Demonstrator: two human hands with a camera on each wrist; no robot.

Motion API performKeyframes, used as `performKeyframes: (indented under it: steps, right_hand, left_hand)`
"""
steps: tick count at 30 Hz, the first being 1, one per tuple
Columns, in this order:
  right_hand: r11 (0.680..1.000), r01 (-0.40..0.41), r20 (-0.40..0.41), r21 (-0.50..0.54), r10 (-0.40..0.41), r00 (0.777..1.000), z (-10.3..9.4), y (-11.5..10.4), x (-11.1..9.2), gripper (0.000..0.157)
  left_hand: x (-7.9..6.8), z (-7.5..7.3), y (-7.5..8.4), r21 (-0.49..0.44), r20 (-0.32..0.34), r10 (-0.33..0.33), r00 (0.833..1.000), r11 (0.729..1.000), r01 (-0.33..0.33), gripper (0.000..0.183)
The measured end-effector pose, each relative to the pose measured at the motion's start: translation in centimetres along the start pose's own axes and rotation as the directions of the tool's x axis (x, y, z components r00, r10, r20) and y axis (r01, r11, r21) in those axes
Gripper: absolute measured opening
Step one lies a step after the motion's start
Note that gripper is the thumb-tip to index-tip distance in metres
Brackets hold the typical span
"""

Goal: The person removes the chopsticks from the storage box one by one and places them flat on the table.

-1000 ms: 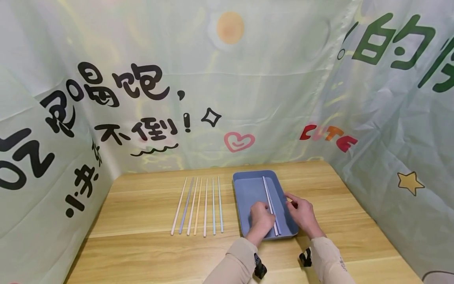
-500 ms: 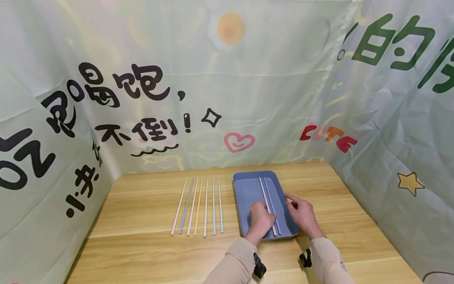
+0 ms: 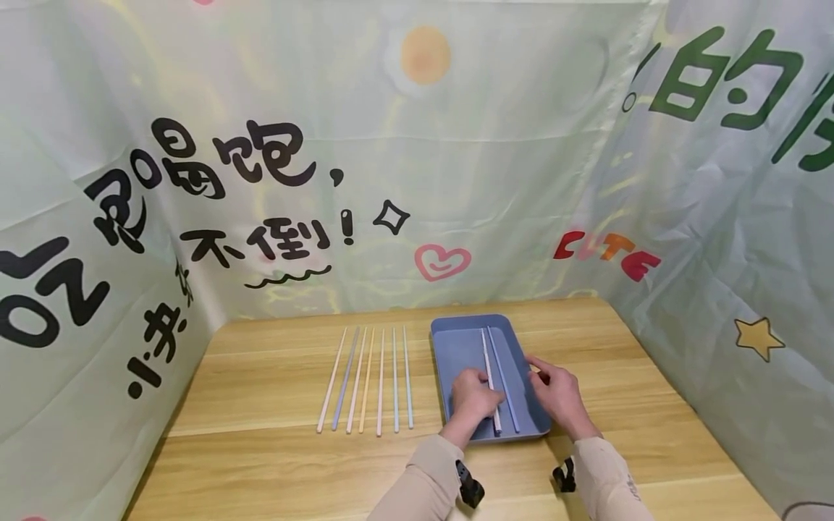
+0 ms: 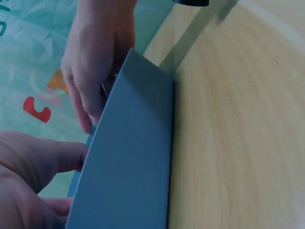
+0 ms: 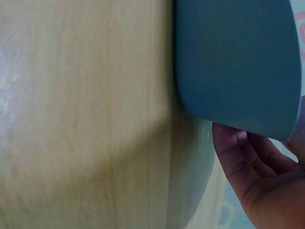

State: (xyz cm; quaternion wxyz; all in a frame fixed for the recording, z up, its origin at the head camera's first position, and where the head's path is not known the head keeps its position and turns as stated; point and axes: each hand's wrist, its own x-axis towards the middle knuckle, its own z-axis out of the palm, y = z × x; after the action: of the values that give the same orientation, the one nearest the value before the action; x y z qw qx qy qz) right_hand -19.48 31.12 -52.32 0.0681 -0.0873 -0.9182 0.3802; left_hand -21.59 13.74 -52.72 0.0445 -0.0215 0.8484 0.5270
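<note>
Inside the blue-grey rectangular tray (image 3: pixel 456 336), my left hand (image 3: pixel 474 394) pinches a pale chopstick (image 3: pixel 486 356) near its middle. Whether a second one lies tight against it, I cannot tell. Just to its right a lavender-blue chopstick (image 3: pixel 502 376) lies lengthwise in the tray, untouched by the fingers as far as I see. My right hand (image 3: pixel 560 394) grips the tray's right side, thumb and fingers at the rim. In the left wrist view the tray wall (image 4: pixel 128 143) hides the chopsticks; the right wrist view shows curled fingers by the tray's corner.
Left of the tray, several pastel chopsticks (image 3: pixel 365 383) lie roughly parallel on the wooden table (image 3: pixel 254 405). A printed fabric curtain (image 3: pixel 365 159) encloses the table at the back and sides.
The pale chopstick has shifted left with my left hand, widening its gap from the lavender-blue one at the near end. My right hand stays at the tray's side.
</note>
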Motion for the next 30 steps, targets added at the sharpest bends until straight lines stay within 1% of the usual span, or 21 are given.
performKeyframes:
  steps: [5, 11, 15, 17, 21, 26, 28, 30]
  right_hand:
    - [1.000, 0.006, -0.003, -0.004, -0.006, 1.000, 0.0, 0.1, 0.0, 0.042]
    - [1.000, 0.018, -0.008, -0.008, -0.018, 1.000, 0.0, 0.1, 0.2, 0.042]
    - [1.000, 0.018, 0.006, -0.010, -0.018, 1.000, -0.1, 0.2, 0.1, 0.042]
    - [1.000, 0.012, 0.015, -0.010, -0.012, 1.000, -0.1, 0.2, 0.1, 0.043]
    - [1.000, 0.006, 0.023, -0.013, -0.005, 1.000, -0.1, 0.2, 0.1, 0.043]
    - [1.000, -0.008, 0.026, -0.020, 0.008, 1.000, 0.0, 0.2, 0.0, 0.044]
    - [1.000, -0.001, 0.024, -0.022, 0.002, 1.000, 0.1, 0.2, 0.1, 0.044]
    - [0.999, 0.024, 0.001, -0.027, -0.024, 1.000, 0.1, 0.3, 0.1, 0.042]
  left_hand:
    - [-0.7, -0.9, 0.3, -0.115, 0.075, -0.017, 0.997, 0.993, 0.026, 0.029]
    - [-1.5, -2.8, 1.2, -0.229, 0.146, -0.020, 0.989, 0.972, 0.054, 0.035]
    - [-1.4, -3.9, 1.1, -0.288, 0.167, 0.001, 0.986, 0.956, 0.048, 0.037]
    - [-1.3, -4.5, 0.9, -0.307, 0.167, 0.011, 0.986, 0.951, 0.041, 0.037]
    - [-0.9, -5.8, 0.0, -0.339, 0.166, 0.022, 0.986, 0.940, 0.036, 0.039]
    - [-0.3, -7.8, -1.0, -0.392, 0.170, 0.030, 0.985, 0.919, 0.040, 0.043]
    - [-0.1, -8.6, -1.2, -0.408, 0.171, 0.027, 0.985, 0.912, 0.046, 0.045]
    - [0.1, -9.4, -1.5, -0.416, 0.176, 0.022, 0.984, 0.908, 0.054, 0.046]
